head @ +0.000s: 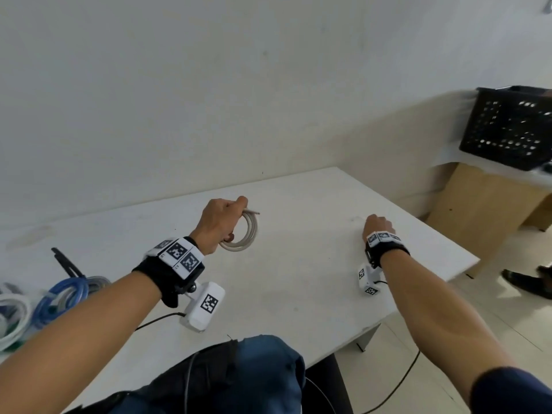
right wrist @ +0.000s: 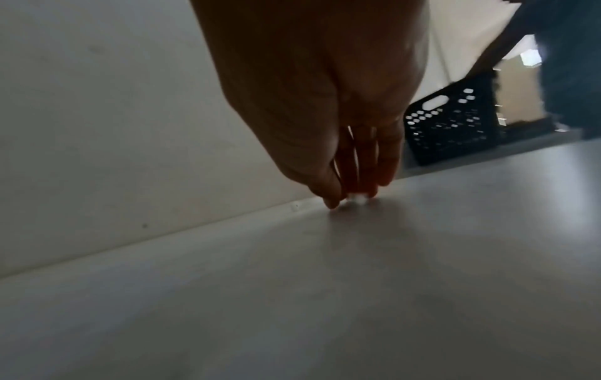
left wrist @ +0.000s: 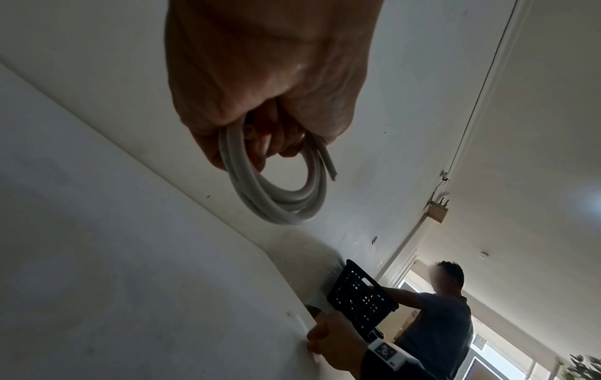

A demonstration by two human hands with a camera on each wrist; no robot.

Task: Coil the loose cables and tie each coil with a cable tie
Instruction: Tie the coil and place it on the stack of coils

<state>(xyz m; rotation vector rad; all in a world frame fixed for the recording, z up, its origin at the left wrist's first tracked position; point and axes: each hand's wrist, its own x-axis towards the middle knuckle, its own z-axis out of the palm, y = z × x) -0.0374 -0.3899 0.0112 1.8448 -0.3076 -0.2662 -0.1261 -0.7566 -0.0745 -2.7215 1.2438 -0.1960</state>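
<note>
My left hand (head: pixel 221 225) grips a white cable coil (head: pixel 249 234) of a few loops just above the white table (head: pixel 298 279), towards the back. In the left wrist view the coil (left wrist: pixel 286 203) hangs from my curled fingers (left wrist: pixel 276 138), and a cut end sticks out on the right. My right hand (head: pixel 378 227) reaches down to the table at the right. Its thumb and fingertips (right wrist: pixel 331 203) meet on a small white cable tie (right wrist: pixel 356 198) lying flat there. In the left wrist view the tie (left wrist: pixel 300 322) shows as a thin white strip.
Blue coiled cables (head: pixel 59 297) and white coiled cables (head: pixel 15 318) lie at the table's left edge, beside black strips (head: pixel 64 261). A black perforated crate (head: pixel 507 130) stands on a side table at the right, where another person (left wrist: pixel 445 308) handles it. The table's right edge (head: pixel 448 264) is near my right hand.
</note>
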